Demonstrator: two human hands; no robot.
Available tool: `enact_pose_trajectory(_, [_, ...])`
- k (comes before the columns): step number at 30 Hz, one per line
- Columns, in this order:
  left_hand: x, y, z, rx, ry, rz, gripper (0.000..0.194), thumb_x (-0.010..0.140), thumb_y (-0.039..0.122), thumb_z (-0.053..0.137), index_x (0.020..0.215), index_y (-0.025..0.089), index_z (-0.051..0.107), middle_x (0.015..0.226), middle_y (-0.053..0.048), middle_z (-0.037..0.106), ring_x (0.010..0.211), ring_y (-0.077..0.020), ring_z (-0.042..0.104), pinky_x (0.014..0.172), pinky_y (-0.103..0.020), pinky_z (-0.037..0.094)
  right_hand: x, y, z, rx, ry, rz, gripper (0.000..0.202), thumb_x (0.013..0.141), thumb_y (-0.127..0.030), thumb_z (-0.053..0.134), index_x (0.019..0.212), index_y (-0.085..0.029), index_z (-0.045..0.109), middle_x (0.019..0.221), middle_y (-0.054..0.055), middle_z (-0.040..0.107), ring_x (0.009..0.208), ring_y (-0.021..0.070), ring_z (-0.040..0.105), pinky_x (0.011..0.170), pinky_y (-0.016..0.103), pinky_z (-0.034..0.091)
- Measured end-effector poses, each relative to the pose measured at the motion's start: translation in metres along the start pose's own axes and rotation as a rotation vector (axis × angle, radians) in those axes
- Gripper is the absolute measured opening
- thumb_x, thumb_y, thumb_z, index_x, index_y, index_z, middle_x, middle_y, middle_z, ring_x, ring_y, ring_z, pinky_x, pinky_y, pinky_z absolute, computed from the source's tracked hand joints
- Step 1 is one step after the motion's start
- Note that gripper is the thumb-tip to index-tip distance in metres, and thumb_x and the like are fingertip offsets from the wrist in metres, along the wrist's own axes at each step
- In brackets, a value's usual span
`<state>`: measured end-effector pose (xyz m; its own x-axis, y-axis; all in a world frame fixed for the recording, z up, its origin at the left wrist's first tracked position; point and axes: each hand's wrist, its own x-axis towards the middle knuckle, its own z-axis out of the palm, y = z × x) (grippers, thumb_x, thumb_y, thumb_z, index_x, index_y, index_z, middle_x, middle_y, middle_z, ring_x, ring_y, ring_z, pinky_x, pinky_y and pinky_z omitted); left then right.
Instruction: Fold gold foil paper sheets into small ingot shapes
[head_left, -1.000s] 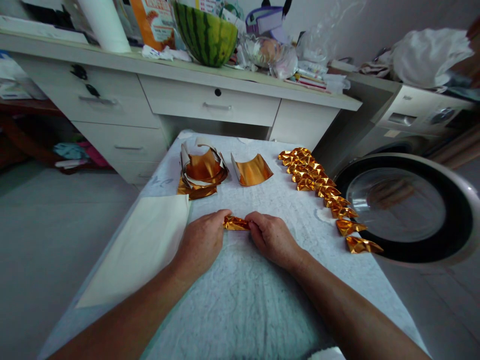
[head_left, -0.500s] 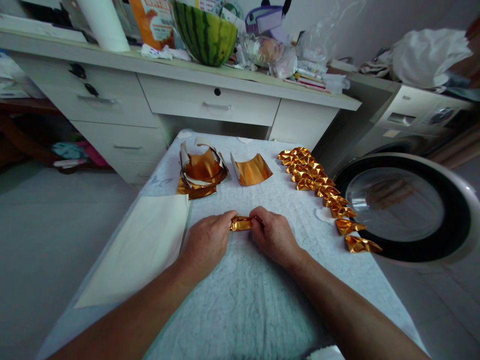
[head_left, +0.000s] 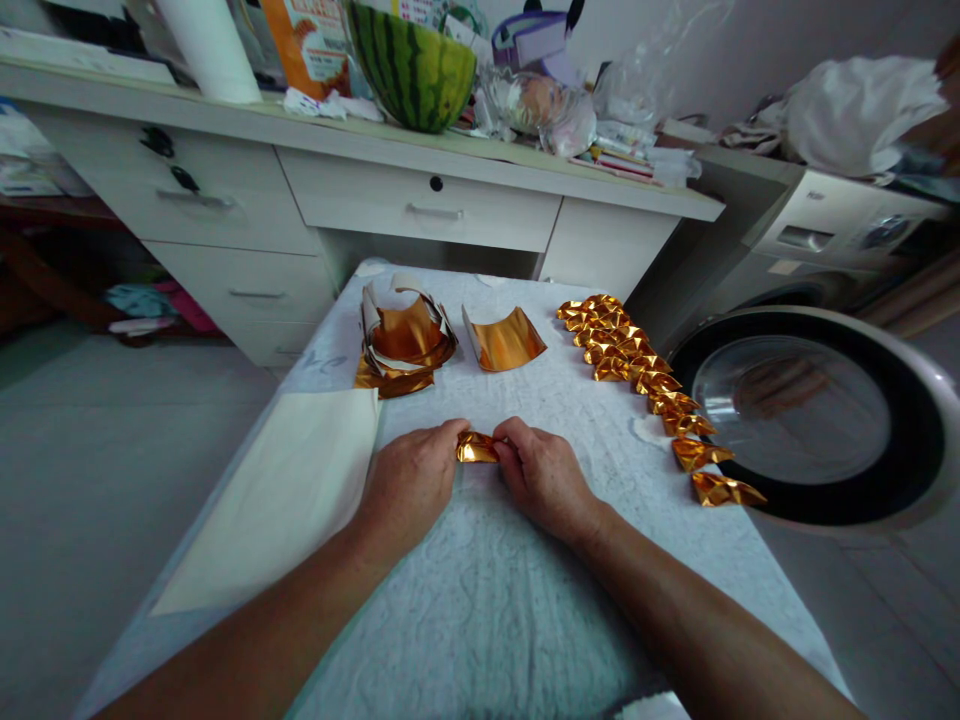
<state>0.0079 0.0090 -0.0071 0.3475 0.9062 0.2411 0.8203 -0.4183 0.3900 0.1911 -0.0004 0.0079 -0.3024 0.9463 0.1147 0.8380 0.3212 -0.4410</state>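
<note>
Between my hands, over the middle of the cloth-covered table (head_left: 525, 580), is a small folded piece of gold foil (head_left: 477, 447). My left hand (head_left: 416, 475) grips its left end, with the fingers mostly hidden behind the hand. At the right end, my right hand (head_left: 544, 470) pinches the foil between thumb and forefinger. Beyond them lies a single curved gold sheet (head_left: 508, 341), and left of it a stack of curled gold sheets (head_left: 409, 335). Several folded gold foil pieces (head_left: 649, 376) form a slanting row along the table's right side.
A pale paper sheet (head_left: 277, 500) lies at the table's left, under my left forearm. Behind the table stands a white drawer desk (head_left: 420, 205) bearing a cut watermelon (head_left: 412, 70). An open washing machine door (head_left: 806, 410) borders the right edge.
The foil piece has shifted slightly left and now shows a smoother, slanted face. My right hand has moved a little left along with it; my left hand has barely moved.
</note>
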Motion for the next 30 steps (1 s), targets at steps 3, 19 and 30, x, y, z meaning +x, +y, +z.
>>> enact_pose_trajectory(3, [0.0006, 0.0006, -0.0009, 0.030, -0.006, 0.018, 0.034, 0.093, 0.015, 0.039, 0.120, 0.016, 0.060, 0.101, -0.008, 0.075, 0.089, -0.0212, 0.071, 0.080, -0.034, 0.056, -0.0001, 0.0003, 0.0009, -0.004, 0.000, -0.005, 0.013, 0.095, -0.019, 0.042, 0.098, -0.019, 0.055, 0.080, 0.003, 0.067, 0.069, 0.0151, 0.061, 0.065, 0.023, 0.038])
enact_pose_trajectory(19, [-0.0003, 0.0024, -0.0027, 0.064, -0.029, -0.001, 0.035, 0.093, 0.014, 0.040, 0.122, 0.017, 0.059, 0.102, -0.009, 0.074, 0.088, -0.0220, 0.071, 0.078, -0.034, 0.055, 0.0001, -0.0003, 0.0029, 0.064, 0.018, -0.008, 0.013, 0.095, -0.020, 0.042, 0.102, -0.019, 0.053, 0.079, 0.003, 0.067, 0.067, 0.0156, 0.062, 0.063, 0.023, 0.040])
enact_pose_trajectory(30, [0.0021, 0.0012, -0.0039, 0.063, -0.067, 0.009, 0.033, 0.093, 0.016, 0.041, 0.120, 0.021, 0.059, 0.096, -0.005, 0.076, 0.083, -0.0210, 0.071, 0.073, -0.032, 0.053, -0.0005, 0.0024, 0.0025, 0.083, -0.007, -0.019, 0.013, 0.094, -0.020, 0.044, 0.102, -0.020, 0.053, 0.077, 0.001, 0.067, 0.064, 0.0144, 0.061, 0.061, 0.022, 0.038])
